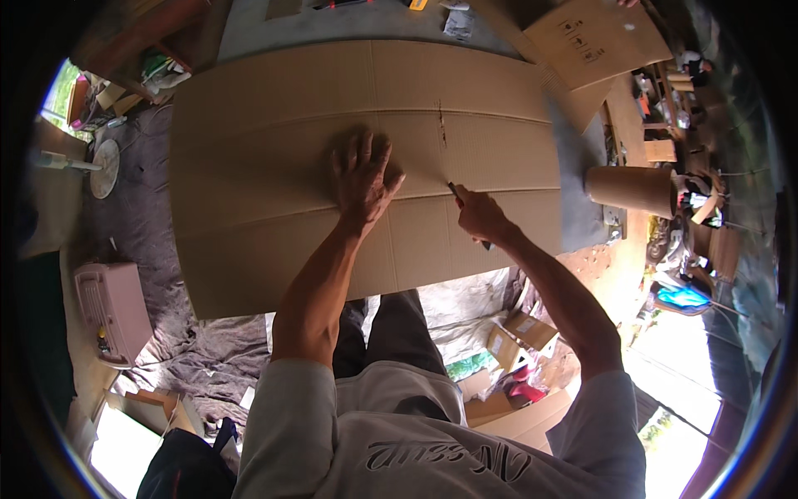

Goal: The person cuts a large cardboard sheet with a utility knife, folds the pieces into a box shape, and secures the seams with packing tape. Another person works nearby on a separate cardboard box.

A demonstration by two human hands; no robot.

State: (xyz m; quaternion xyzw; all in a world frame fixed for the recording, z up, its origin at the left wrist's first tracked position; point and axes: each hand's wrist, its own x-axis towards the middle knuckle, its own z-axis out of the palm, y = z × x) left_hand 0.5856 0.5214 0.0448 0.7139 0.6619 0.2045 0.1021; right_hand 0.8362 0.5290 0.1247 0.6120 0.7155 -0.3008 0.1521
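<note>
A large flattened cardboard sheet (274, 170) with creased fold lines lies across the table before me. My left hand (364, 179) presses flat on its middle, fingers spread. To the right, my right hand (482, 218) is closed around a utility knife (455, 192), whose tip meets the cardboard near a long crease. A dark, ragged slit (442, 125) runs through the sheet a little beyond the knife. How far the blade is out is too small to tell.
A printed cardboard box (594, 41) stands at the far right, with part of a person's hand (628, 2) at its top edge. A cardboard tube (632, 191) lies right of the sheet. A pinkish plastic case (114, 314) sits at left. Small boxes (530, 331) lie below the table's near edge.
</note>
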